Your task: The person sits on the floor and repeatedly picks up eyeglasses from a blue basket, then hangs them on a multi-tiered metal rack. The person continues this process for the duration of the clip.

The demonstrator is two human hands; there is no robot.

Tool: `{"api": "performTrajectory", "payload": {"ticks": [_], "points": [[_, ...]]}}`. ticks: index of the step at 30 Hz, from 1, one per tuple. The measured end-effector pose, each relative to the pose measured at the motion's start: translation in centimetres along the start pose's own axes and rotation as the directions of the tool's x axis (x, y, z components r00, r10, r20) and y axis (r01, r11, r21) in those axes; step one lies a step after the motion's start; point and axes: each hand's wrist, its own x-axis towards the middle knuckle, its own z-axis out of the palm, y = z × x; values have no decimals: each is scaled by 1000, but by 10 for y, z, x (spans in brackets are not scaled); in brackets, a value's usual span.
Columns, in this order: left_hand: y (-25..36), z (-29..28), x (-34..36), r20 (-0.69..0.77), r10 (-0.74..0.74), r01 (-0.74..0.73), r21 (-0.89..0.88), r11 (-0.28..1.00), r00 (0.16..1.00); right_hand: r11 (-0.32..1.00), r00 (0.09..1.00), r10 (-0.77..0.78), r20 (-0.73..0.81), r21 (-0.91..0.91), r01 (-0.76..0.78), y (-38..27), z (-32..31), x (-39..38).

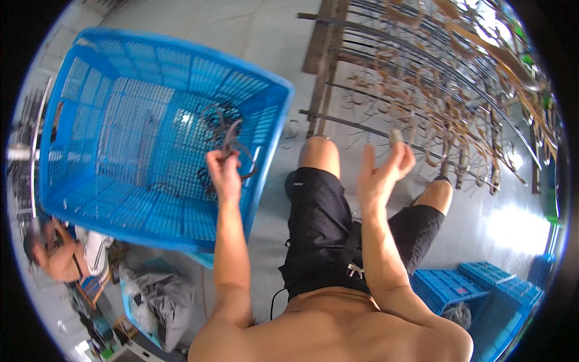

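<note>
My left hand (226,175) is inside the right part of a large blue plastic basket (274,130), its fingers closed on a few dark, curved, strap-like pieces (230,137). More dark pieces lie against the basket's right inner wall, partly hidden by that hand. Above my right knee, my right hand (380,175) is open, thumb and fingers apart, with nothing held in it. A pale cover (396,137) sits on one of its fingertips. Closest to this hand is a metal rack (386,133) hung with many thin, curved brown strips.
Blue crates (449,289) stand at the lower right. Another person (60,256) sits at the far left, near a blue container holding a grey cloth or bag (163,301). Rack bars jut out toward my knees, and grey floor (259,45) shows between basket and rack.
</note>
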Motion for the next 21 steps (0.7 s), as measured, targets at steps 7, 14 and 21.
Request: {"api": "performTrajectory", "payload": {"ticks": [7,14,21], "points": [[37,31,-40,54,110,-100,-166,981,992,601,697,-191,691,644,-473,-94,73,-57],[40,33,-24,17,-434,392,-462,796,901,716,786,-129,605,605,-348,-65,70,-49],[44,8,-10,274,-483,554,-342,759,832,281,375,-40,926,371,-885,-49,73,-40]]}}
